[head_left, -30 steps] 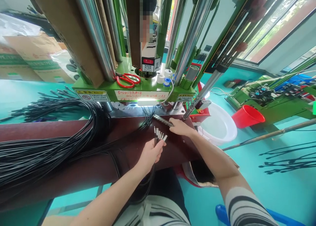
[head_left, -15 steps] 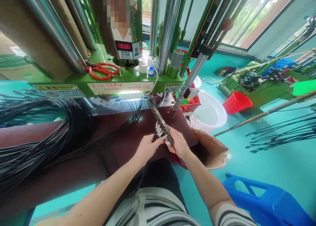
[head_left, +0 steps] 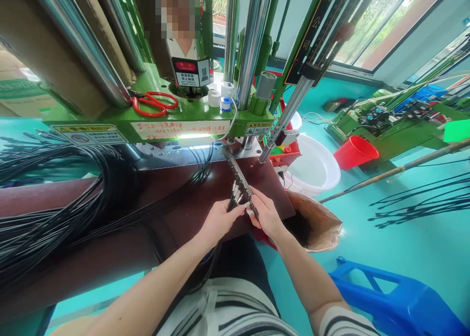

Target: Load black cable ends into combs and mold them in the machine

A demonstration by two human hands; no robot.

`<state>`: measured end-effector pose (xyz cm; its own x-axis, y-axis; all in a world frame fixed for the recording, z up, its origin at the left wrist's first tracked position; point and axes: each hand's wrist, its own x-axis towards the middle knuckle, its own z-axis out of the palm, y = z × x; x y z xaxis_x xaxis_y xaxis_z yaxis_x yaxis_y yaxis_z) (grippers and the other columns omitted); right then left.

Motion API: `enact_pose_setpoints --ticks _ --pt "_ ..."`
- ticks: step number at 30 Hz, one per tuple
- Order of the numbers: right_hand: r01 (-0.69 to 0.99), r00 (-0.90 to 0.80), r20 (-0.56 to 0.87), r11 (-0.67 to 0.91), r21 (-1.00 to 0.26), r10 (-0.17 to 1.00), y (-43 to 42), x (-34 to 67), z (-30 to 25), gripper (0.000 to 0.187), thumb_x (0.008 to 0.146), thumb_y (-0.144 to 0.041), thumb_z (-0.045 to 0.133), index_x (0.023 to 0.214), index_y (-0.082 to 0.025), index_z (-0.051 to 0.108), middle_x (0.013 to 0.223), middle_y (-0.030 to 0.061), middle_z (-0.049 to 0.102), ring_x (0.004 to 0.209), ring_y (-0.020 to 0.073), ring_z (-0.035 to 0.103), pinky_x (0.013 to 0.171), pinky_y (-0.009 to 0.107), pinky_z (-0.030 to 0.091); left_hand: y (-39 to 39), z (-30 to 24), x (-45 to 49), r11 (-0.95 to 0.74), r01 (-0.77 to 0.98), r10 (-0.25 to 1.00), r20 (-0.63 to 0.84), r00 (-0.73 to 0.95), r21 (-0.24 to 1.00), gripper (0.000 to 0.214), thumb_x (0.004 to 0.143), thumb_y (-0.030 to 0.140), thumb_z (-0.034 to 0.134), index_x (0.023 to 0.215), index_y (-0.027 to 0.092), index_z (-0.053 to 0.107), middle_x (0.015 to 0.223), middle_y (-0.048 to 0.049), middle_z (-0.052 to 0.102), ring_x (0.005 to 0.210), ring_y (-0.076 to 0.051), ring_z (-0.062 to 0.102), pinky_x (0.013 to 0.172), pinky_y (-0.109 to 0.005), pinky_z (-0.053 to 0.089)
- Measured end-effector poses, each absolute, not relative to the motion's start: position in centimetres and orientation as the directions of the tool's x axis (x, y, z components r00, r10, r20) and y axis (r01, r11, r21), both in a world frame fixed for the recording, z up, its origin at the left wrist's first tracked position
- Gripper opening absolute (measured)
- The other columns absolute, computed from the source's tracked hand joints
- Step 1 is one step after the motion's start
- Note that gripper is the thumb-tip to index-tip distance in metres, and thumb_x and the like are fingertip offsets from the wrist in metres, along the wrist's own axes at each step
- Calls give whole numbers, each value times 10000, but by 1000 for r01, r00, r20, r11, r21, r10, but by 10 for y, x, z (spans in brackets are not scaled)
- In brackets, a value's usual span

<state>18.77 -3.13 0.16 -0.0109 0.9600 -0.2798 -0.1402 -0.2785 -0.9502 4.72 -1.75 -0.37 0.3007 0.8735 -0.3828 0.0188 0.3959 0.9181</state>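
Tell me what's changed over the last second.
The right hand has moved toward the body and closer to the left hand, bringing the near end of the metal strip to the cable ends. The camera view shifted too. Unchanged: each hand keeps its hold, and the red scissors lie on the green press.

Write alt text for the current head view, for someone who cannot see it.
A person's left hand holds black cables with metal ends close to a narrow metal bar that the right hand grips, over a brown surface. Behind stands a green machine with red-handled scissors on it; a black cable bundle lies at left.
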Motion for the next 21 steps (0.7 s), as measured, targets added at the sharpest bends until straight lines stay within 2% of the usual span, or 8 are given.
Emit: enact_pose_setpoints --ticks 4,8,12,17,19,21 --pt "-79 -26 -255 -257 -963 967 -32 186 2 488 816 -439 471 1239 -196 473 559 -43 458 346 32 341 274 136 235 -17 -7 48 369 14 889 -358 286 929 286 643 406 619 622 129 553 425 58 392 372 -47 292 368 -182 196" --pt "11 0 -216 -216 -976 976 -34 182 4 476 822 -429 464 1247 -215 472 572 -39 452 404 38 367 316 128 270 -17 -10 48 244 10 934 -237 266 970 245 664 359 611 620 122 567 573 5 532 510 -77 424 482 -187 335" --pt "-28 23 -250 -249 -968 968 -34 181 3 478 801 -435 494 1225 -214 497 597 -32 466 430 43 378 327 130 284 -15 -9 46 218 30 944 -218 246 976 286 735 416 531 672 137 545 480 38 439 426 -66 361 407 -183 282" --pt "-152 46 -230 -221 -964 972 -34 185 0 483 805 -427 501 1240 -220 472 577 -45 455 371 33 340 291 133 231 -11 0 42 255 -180 966 -240 100 950 246 781 442 472 803 199 438 468 99 317 361 -42 257 341 -149 192" --pt "-181 44 -231 -220 -959 972 -35 186 0 493 798 -424 512 1245 -221 467 573 -48 452 369 32 341 293 133 228 -11 3 42 320 -220 944 -291 154 922 247 763 419 513 763 212 378 455 114 291 346 -32 219 333 -139 162" --pt "-172 24 -233 -226 -959 972 -35 186 -1 490 797 -424 515 1239 -217 474 572 -47 452 367 31 343 293 133 234 -12 4 42 380 -207 912 -329 244 901 261 745 406 545 729 201 383 434 116 281 342 -25 201 334 -139 150"
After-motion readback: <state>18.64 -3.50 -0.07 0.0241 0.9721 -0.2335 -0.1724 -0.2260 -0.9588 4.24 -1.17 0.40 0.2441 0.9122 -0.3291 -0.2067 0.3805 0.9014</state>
